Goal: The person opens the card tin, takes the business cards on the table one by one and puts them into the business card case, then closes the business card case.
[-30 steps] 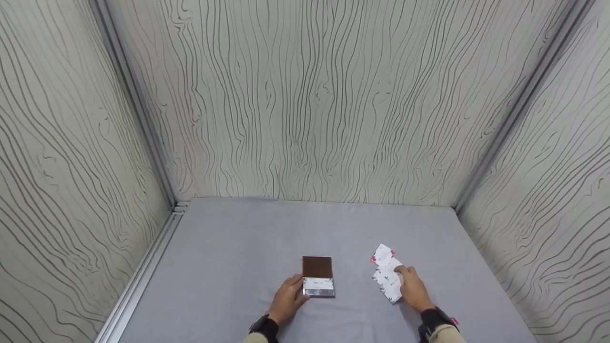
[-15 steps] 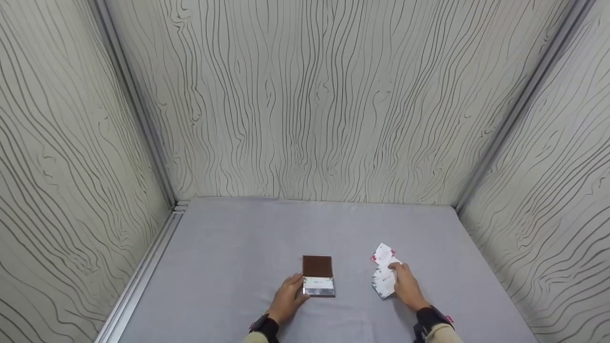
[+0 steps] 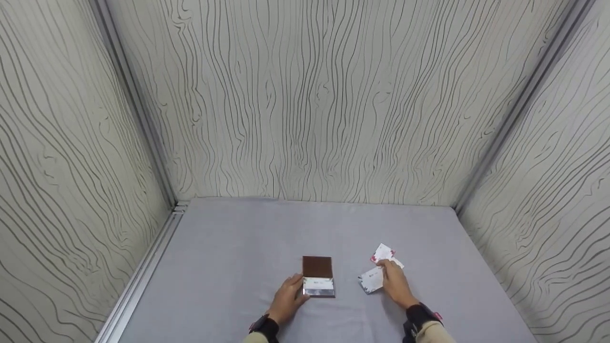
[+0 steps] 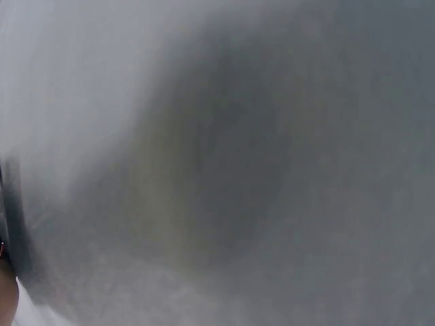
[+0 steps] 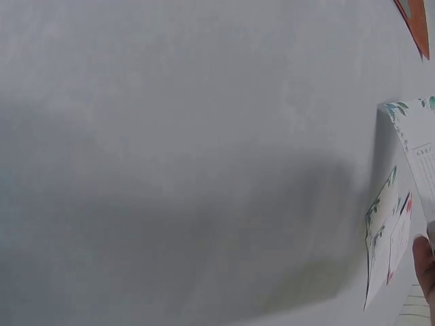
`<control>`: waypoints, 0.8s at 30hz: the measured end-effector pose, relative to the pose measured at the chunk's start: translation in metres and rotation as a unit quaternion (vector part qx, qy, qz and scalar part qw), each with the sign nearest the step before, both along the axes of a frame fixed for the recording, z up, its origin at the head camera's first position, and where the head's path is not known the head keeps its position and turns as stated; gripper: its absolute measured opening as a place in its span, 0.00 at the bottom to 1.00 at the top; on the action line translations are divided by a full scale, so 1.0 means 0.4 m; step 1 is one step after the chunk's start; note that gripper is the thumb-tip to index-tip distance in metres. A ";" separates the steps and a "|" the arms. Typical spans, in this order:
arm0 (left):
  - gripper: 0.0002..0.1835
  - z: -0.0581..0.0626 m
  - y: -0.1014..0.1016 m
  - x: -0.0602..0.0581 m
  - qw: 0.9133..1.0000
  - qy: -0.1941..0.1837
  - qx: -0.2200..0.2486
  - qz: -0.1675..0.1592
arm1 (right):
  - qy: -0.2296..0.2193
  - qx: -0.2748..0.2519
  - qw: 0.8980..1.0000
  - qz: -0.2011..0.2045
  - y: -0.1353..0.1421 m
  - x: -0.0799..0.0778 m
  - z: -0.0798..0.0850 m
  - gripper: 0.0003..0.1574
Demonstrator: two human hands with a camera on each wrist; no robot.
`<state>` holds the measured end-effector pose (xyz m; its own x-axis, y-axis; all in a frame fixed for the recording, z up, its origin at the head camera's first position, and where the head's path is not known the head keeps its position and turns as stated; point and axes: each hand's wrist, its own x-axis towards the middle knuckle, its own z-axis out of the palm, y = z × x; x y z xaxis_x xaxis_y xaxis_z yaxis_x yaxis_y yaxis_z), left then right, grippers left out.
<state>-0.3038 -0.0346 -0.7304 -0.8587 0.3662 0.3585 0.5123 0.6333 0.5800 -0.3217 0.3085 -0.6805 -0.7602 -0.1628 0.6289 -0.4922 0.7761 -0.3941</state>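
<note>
Behind and to either side of the unfolded, brown, rectangular card case (image 3: 317, 267) with a clear pocket (image 3: 320, 292): pale panels (image 3: 310, 95) printed in dark wood-grain lines. Beneath it: smooth grey cloth (image 3: 228, 247). Left hand (image 3: 285, 297): at the case's left edge, fingers curled along that side, thumb at the near corner. Right hand (image 3: 398, 284): right of the case, thumb and fingers pinching one card; exact finger overlap cannot be told. Case: flat on the cloth; likely light, firm in its covers, slick over the pocket; best steadied by a side edge. Item held: white leaf-bordered paper card (image 3: 371, 280), right of the case, tilted; judged very light, springy, easily creased, best taken by its edge. Item pocketed: white leaf-printed card (image 3: 318, 284), in the case's near half. Items farther right of the case, overlapping: white card with red-flower corners (image 3: 383, 252); white card with green-leaf trim (image 5: 380, 223). Markings: small dark print on held and pocketed cards, illegible; no brand readable.
</note>
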 end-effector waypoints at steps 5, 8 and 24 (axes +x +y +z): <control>0.28 -0.003 0.000 -0.003 1.000 0.004 -0.003 -0.001 | -0.017 -0.006 1.000 0.001 -0.026 -0.005 0.000 0.14; 0.28 -0.003 0.000 -0.004 1.000 -0.002 -0.007 0.002 | -0.032 -0.012 0.999 0.000 -0.039 -0.009 0.002 0.13; 0.28 0.013 0.005 0.008 1.000 -0.021 -0.002 0.015 | -0.086 -0.052 0.995 0.022 -0.115 -0.024 0.007 0.13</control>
<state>-0.3006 -0.0326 -0.7251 -0.8837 0.3411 0.3206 0.4681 0.6505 0.5981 -0.3312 0.2624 -0.6778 -0.8512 -0.1392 0.5060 -0.4439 0.7054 -0.5526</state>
